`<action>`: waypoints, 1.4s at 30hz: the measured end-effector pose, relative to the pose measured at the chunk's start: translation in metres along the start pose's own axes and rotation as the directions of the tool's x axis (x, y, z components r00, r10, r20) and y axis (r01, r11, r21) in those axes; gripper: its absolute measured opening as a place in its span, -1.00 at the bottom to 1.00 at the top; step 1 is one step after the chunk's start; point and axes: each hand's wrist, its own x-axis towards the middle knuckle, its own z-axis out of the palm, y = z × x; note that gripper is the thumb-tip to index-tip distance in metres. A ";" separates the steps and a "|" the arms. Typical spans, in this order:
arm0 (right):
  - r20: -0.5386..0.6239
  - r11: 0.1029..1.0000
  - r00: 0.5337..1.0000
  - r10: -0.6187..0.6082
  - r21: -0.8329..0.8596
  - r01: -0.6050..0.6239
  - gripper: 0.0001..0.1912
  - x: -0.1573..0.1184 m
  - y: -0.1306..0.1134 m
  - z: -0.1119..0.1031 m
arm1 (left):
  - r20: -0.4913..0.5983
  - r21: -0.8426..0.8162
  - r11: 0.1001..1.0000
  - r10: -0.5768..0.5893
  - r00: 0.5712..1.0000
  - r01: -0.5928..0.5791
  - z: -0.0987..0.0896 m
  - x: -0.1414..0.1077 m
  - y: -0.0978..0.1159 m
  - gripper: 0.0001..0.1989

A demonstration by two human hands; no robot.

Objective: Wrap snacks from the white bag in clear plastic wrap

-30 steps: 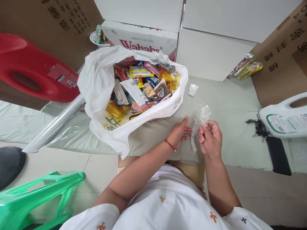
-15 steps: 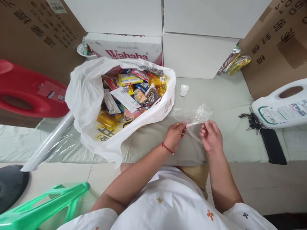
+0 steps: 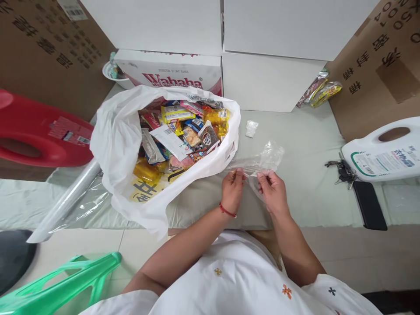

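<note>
Between my two hands a thin clear plastic bag (image 3: 272, 155) is stretched, its crumpled end lying away from me on the pale green cloth. My left hand (image 3: 233, 188) pinches one side of it, close to the rim of a big white bag. The other side is held by the fingertips of my right hand (image 3: 271, 189). That white plastic bag (image 3: 114, 135) stands open at the left, filled with several wrapped snacks (image 3: 177, 114). A small folded clear packet (image 3: 251, 128) lies beyond my hands.
White boxes (image 3: 272, 78) line the back. A red jug (image 3: 42, 131) and a plastic film roll (image 3: 65, 201) are left. A white detergent bottle (image 3: 383, 148), keys (image 3: 343, 172) and a black phone (image 3: 369, 205) lie right. Snack packs (image 3: 324, 92) sit back right; a green stool (image 3: 62, 280) stands below left.
Both hands have shifted left with the clear bag, my right hand further, so they are closer together. The bag's near part now reaches the white bag's rim.
</note>
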 end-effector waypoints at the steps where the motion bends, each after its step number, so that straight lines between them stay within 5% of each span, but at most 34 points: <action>1: 0.003 0.998 1.000 0.029 0.049 -0.029 -0.60 0.002 -0.007 -0.002 | 0.032 -0.025 1.000 -0.010 0.999 0.010 -0.004 0.002 0.004 -0.62; 5: 0.101 0.931 0.964 0.248 0.250 -0.266 -0.58 0.013 -0.038 -0.017 | 0.285 -0.125 0.992 0.007 0.958 0.030 -0.021 0.007 0.025 -0.51; 9: 0.268 0.816 0.889 0.371 0.363 -0.450 -0.54 0.021 -0.052 -0.018 | 0.448 -0.212 0.959 -0.075 0.891 0.187 -0.033 0.011 0.040 -0.43; 14: 0.142 0.902 0.954 0.264 0.314 -0.296 -0.53 0.011 -0.043 0.011 | 0.391 -0.073 0.958 -0.228 0.892 0.277 -0.026 0.003 0.034 -0.32; 20: 0.172 0.954 0.961 0.214 0.173 -0.244 -0.54 0.005 -0.041 0.006 | 0.340 -0.133 0.967 -0.162 0.926 0.218 -0.027 0.000 0.026 -0.41; 25: 0.224 0.880 0.921 0.318 0.292 -0.375 -0.52 0.022 -0.040 -0.019 | 0.618 -0.047 0.977 -0.134 0.775 0.206 -0.044 -0.002 0.033 -0.42; 28: 0.195 0.875 0.937 0.289 0.345 -0.341 -0.46 0.020 -0.032 -0.012 | 0.520 -0.104 0.959 -0.172 0.836 0.262 -0.043 -0.003 0.030 -0.42; 32: 0.215 0.916 0.942 0.256 0.256 -0.308 -0.33 0.001 -0.019 0.012 | 0.338 -0.104 0.977 -0.142 0.930 0.187 -0.036 -0.003 0.020 -0.42; 37: 0.209 0.958 0.955 0.210 0.149 -0.243 -0.48 -0.006 -0.018 0.010 | 0.365 -0.065 0.989 -0.100 0.926 0.132 -0.043 -0.003 0.017 -0.42; 42: 0.252 0.950 0.933 0.256 0.114 -0.291 -0.50 -0.001 -0.022 -0.014 | 0.453 -0.120 0.948 -0.213 0.866 0.295 -0.063 0.003 0.024 -0.41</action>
